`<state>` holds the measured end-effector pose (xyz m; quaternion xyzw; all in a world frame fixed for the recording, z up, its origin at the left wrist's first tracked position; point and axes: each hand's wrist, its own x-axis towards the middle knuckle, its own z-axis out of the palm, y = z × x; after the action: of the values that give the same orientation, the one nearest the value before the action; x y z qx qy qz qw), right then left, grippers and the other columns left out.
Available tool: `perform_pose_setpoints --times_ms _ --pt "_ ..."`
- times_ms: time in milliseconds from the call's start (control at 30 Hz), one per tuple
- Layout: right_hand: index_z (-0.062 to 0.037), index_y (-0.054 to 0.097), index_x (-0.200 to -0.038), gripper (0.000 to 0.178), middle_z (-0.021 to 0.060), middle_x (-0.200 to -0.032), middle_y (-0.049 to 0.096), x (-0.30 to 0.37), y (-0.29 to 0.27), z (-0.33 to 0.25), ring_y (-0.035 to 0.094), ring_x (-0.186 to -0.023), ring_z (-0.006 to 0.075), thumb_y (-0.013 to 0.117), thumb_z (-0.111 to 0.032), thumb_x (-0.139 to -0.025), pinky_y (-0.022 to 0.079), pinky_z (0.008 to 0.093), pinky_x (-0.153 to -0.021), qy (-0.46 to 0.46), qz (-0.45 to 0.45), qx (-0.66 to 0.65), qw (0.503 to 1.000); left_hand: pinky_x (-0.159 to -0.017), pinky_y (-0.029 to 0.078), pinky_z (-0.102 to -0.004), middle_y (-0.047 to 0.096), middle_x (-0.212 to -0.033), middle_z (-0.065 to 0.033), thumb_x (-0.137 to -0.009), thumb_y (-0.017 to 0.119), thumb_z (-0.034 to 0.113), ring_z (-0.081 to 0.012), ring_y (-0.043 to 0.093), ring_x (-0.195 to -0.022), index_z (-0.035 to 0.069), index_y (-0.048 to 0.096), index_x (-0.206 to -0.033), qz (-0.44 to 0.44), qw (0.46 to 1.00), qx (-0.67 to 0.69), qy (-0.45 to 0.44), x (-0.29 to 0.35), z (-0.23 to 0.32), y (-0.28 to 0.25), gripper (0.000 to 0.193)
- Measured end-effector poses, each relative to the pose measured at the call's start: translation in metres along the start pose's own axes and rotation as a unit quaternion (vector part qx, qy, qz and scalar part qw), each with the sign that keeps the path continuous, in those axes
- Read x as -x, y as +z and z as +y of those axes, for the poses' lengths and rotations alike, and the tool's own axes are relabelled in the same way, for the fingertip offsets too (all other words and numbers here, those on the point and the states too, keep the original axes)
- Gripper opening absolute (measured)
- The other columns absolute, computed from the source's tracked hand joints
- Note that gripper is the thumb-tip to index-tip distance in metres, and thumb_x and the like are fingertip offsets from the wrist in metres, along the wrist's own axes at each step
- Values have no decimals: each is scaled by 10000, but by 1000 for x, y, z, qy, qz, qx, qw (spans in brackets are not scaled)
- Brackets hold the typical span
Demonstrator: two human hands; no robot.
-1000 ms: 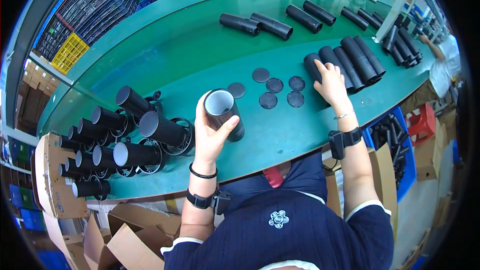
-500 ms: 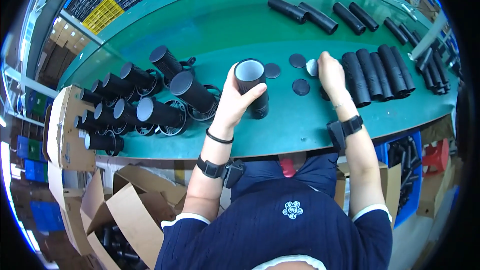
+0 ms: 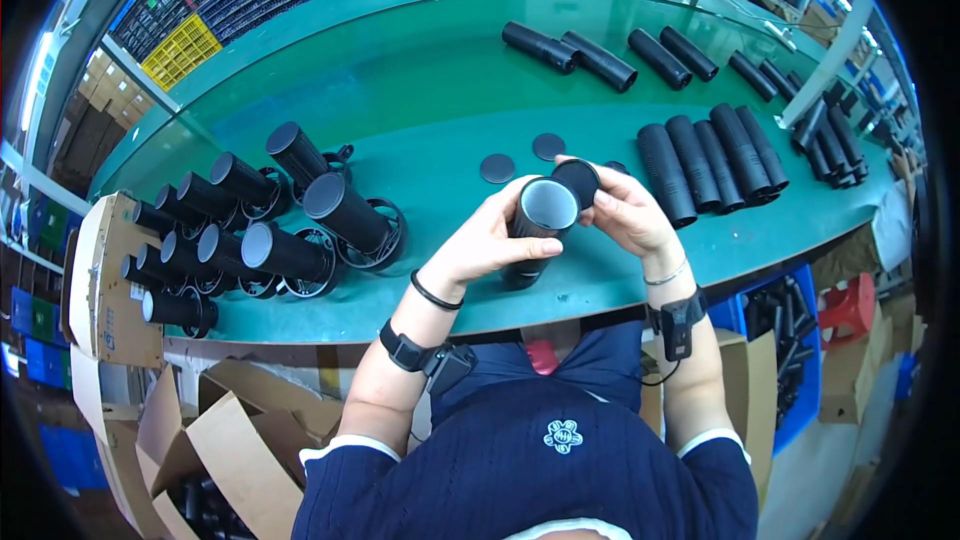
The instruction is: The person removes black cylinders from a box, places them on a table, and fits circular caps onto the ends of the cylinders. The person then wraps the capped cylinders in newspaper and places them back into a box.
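Observation:
My left hand is wrapped round a black tube that stands upright, its open, pale-lined top facing me. Between the fingers of my right hand is a round black cap, tilted on edge beside the tube's rim. Cap and rim are close together; I cannot tell whether they touch. Beyond my hands lie two flat black discs on the green table. Another disc is partly hidden behind my right hand.
Capped black tubes on ring-shaped bases stand in rows at the left. Several loose black tubes lie at the right, with more at the back. Cardboard boxes and a blue crate sit below the table's near edge.
My right hand has come left from the discs to the tube, bringing a cap. The tube in my left hand is still held. The whole view has shifted somewhat.

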<state>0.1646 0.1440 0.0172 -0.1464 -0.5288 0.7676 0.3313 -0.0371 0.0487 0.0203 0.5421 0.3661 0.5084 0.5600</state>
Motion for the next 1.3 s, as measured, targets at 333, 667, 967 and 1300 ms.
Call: perform_pose_setpoints --times_ms 333,667,967,1300 --pt "15 488 -1298 745 105 -1254 557 0 -12 -26 554 -1152 212 849 -131 -662 451 338 -998 -79 -47 134 987 -961 404 -316 536 -1122 -75 -701 834 189 -209 522 -1084 44 478 -1268 62 953 -252 156 -7 -7 8 685" --pt "-17 623 -1156 664 128 -1162 588 17 37 -58 595 -1008 260 849 -113 -538 483 334 -881 -172 -69 582 792 -1001 357 -423 507 -1195 -138 -663 800 263 -332 482 -1157 73 452 -1286 81 911 -374 156 -6 -18 20 739" --pt "-5 633 -1124 629 143 -1126 608 20 41 -55 601 -1057 288 821 -15 -524 482 346 -912 -167 -40 585 793 -1029 298 -439 476 -1241 -155 -802 710 437 -332 441 -1200 55 410 -1319 37 916 -374 138 -1 -4 22 709" --pt "13 651 -1084 561 135 -1092 614 21 49 -54 622 -999 279 798 20 -543 512 330 -851 -174 -29 634 753 -990 328 -430 521 -1158 -144 -863 644 414 -311 484 -1137 52 478 -1239 89 916 -372 116 -5 -9 27 548"
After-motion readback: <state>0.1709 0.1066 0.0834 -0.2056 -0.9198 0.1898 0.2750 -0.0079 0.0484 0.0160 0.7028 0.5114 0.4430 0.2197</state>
